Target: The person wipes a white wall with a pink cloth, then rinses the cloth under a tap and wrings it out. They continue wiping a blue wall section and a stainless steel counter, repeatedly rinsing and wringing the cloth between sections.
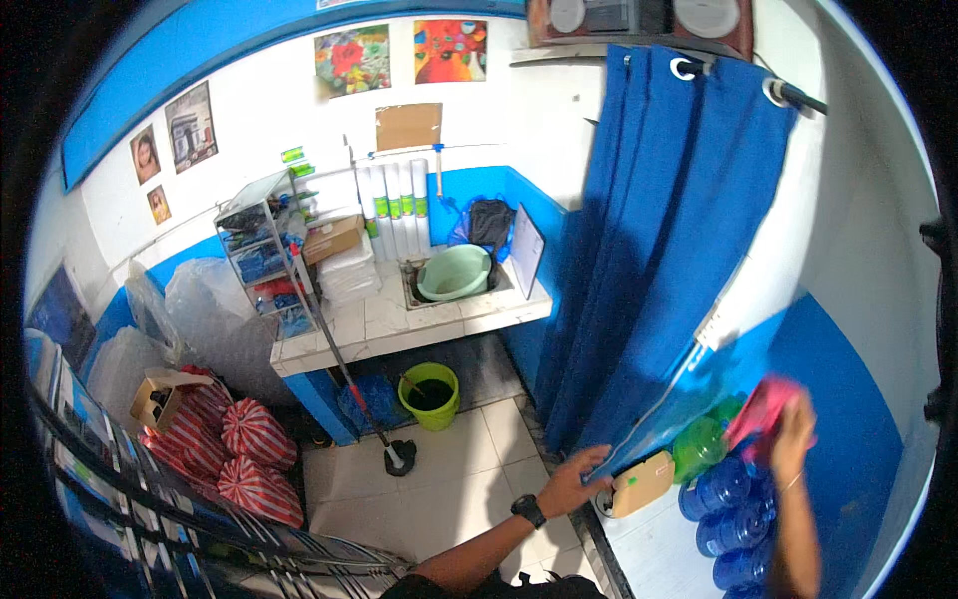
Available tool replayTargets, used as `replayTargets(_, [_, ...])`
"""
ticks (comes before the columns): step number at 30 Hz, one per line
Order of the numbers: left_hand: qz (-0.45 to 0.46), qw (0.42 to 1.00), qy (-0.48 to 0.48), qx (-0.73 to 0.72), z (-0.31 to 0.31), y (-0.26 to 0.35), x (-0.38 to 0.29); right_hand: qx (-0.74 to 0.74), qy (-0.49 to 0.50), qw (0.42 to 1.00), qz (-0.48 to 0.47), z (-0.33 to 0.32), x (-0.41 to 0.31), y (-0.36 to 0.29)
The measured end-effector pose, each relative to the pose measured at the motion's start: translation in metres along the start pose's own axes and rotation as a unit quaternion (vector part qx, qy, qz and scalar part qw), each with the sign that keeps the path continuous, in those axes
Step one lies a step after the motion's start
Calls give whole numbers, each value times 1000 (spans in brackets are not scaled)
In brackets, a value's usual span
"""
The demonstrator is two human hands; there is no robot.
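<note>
My right hand point(792, 442) grips a pink cloth point(760, 408) beside the blue-painted part of the wall point(846, 419). Motion blurs both, and whether the cloth touches the wall I cannot tell. Just below it are several blue plastic water bottles point(724, 485) and a green one point(697, 449). My left hand point(572, 483), with a black watch on the wrist, reaches out with fingers apart and nothing in them. It is close to the lower edge of a blue curtain point(636, 254), a white cable point(650, 408) and a piece of brown cardboard point(642, 485).
A tiled counter point(449, 322) with a sink holds a green basin point(454, 273). Against it leans a long-handled brush point(348, 374), near a lime-green bucket point(429, 397). Red-striped sacks point(258, 487) and a wire rack point(187, 524) stand at left. A raised edge point(599, 550) crosses the floor.
</note>
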State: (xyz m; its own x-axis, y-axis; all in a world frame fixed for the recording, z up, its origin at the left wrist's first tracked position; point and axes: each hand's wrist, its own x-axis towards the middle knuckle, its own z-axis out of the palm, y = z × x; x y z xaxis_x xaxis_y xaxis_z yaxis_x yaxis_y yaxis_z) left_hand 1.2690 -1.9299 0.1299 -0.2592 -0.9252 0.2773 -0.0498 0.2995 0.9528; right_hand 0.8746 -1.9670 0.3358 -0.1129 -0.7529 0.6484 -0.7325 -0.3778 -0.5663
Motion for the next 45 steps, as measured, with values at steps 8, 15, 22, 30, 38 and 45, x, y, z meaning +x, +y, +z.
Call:
replayTargets(8, [-147,965,-195,-93,1,-47,-4,426,-128,850,282,241,-153,-27])
replayTargets(15, [-117,982,38,-146,-87,-64,52,366,-307,788,388,330,-69,-14])
replayTargets(22, [-123,981,102,-109,-167,-64,107,449,-441,764,141,470,-60,-56])
replayTargets(30, [-190,923,292,-162,-238,-104,117,261,-429,864,34,565,-19,-105])
replayTargets(38, [-89,981,167,29,-336,-117,200,521,-370,693,334,636,46,-168])
replayTargets(45, [-114,938,-129,300,-401,-71,317,781,-239,474,328,685,75,-167])
